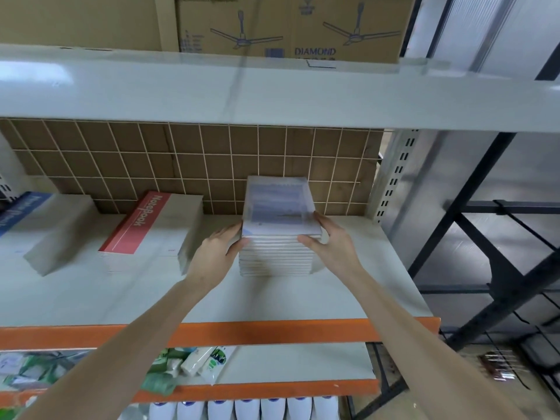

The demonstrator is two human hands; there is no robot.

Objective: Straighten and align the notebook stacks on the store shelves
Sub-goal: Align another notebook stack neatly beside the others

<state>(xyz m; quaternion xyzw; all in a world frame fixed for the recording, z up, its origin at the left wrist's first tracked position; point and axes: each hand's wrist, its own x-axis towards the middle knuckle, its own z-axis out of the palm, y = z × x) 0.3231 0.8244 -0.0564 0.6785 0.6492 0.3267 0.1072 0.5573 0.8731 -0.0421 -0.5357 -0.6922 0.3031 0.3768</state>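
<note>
While the white notebook stack (277, 253) stands on the grey shelf (348, 286) toward its right end, close in front of the wire grid (194, 165) at the back, it is flanked by both hands. The left hand (216, 253) is laid against the stack's left side near the top, fingers fairly straight and pressed to the edge. The right hand (328, 241) is set at the top right corner, fingers along the right edge and thumb bent onto the front face, so the upper notebooks seem to be pinched there. The top notebook (278, 207), with a pale blue printed cover, is seen slightly askew over the ones beneath.

The step in hand is judged to be the squaring of this stack. A gentle squeeze from both sides is called for next, then a tap on the front face, so that the edges are brought flush and parallel to the shelf's orange front rail (272, 331).

Left of the stack, the red-covered notebook stack (145, 225) and, further left, the blue-covered stack (18, 213) lie turned at an angle to the rail; these are judged still to be aligned
</note>
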